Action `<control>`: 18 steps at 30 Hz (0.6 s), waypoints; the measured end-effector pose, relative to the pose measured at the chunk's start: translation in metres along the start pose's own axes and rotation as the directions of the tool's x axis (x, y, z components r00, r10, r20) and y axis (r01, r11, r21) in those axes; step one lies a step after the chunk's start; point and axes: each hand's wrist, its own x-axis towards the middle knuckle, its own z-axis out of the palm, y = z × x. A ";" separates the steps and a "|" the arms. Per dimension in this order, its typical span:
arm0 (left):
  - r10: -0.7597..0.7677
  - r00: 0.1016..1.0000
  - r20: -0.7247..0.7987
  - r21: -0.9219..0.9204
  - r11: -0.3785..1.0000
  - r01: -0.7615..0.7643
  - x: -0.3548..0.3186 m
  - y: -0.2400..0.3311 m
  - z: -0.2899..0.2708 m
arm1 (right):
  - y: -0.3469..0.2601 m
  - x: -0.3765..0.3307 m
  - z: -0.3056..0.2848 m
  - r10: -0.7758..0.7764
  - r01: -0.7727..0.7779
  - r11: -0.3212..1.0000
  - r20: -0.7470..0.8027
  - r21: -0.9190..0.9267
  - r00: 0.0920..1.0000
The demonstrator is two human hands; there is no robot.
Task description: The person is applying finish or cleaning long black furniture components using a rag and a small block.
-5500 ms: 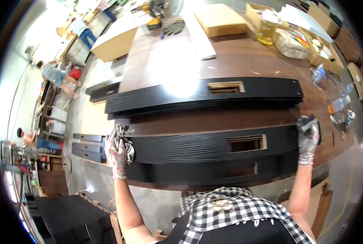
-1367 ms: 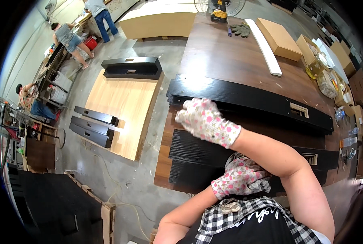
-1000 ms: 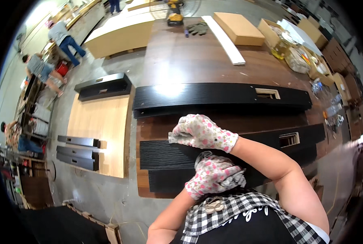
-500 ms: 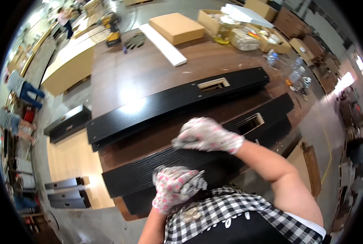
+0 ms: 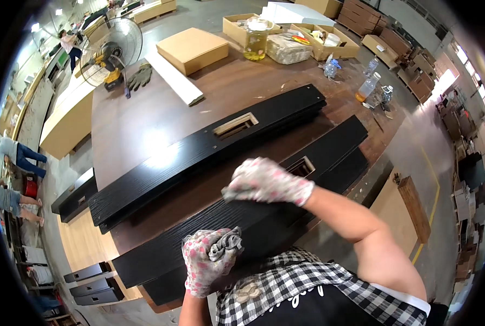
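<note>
My left hand (image 5: 207,258), in a white glove with pink dots, is closed around a crumpled grey cloth (image 5: 227,244) at the near edge of a black wood-grain board (image 5: 166,247). Over the same board, toward its middle, is my right hand (image 5: 267,180) in a matching glove. Its fingers curl downward and are closed; whatever they may hold is hidden. A rectangular cutout (image 5: 302,166) in the board shows just beyond the right wrist. Farther off, a second black board (image 5: 177,155) with a similar cutout lies on another black piece.
The brown table (image 5: 139,108) also carries a cardboard box (image 5: 192,49), a white strip (image 5: 174,76), a dark glove (image 5: 140,76), a yellow drill (image 5: 111,76), a jar of yellow liquid (image 5: 255,43) and several plastic bottles (image 5: 368,87). A fan (image 5: 125,41) stands behind; people work at far left.
The view has shifted, so the table's contents appear farther left. My left hand has turned upward with the cloth showing more. My right hand stays closed over the board.
</note>
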 end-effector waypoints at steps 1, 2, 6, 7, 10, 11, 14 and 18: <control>0.015 1.000 -0.009 0.009 1.000 -0.015 0.006 0.005 0.010 | 0.007 -0.002 0.006 -0.079 0.079 0.997 -0.005 0.019 0.997; 0.014 1.000 -0.003 0.032 0.999 -0.014 0.010 0.010 0.020 | 0.017 -0.009 0.005 -0.023 0.023 1.000 0.008 -0.003 1.000; -0.038 0.997 -0.067 -0.021 0.999 0.036 0.024 0.023 0.049 | 0.077 -0.062 -0.068 0.138 -0.134 0.990 0.075 -0.048 0.988; -0.049 0.996 -0.071 -0.013 0.999 0.049 0.027 0.025 0.057 | 0.088 -0.074 -0.092 0.257 -0.247 0.962 0.078 -0.115 0.963; -0.037 0.993 -0.116 0.031 0.999 0.041 0.041 0.030 0.081 | 0.092 -0.082 -0.118 0.311 -0.301 0.938 0.032 -0.174 0.950; -0.024 0.993 -0.113 0.025 0.999 0.027 0.047 0.031 0.089 | 0.088 -0.078 -0.114 0.216 -0.212 0.973 0.036 -0.095 0.976; -0.006 0.984 -0.180 0.155 0.987 0.034 0.064 0.033 0.109 | 0.086 -0.070 -0.081 0.042 -0.033 0.994 0.080 -0.107 0.996; -0.056 0.971 -0.234 0.124 0.989 0.087 0.069 0.033 0.118 | 0.134 -0.106 -0.083 0.065 -0.067 0.993 -0.023 -0.102 0.998</control>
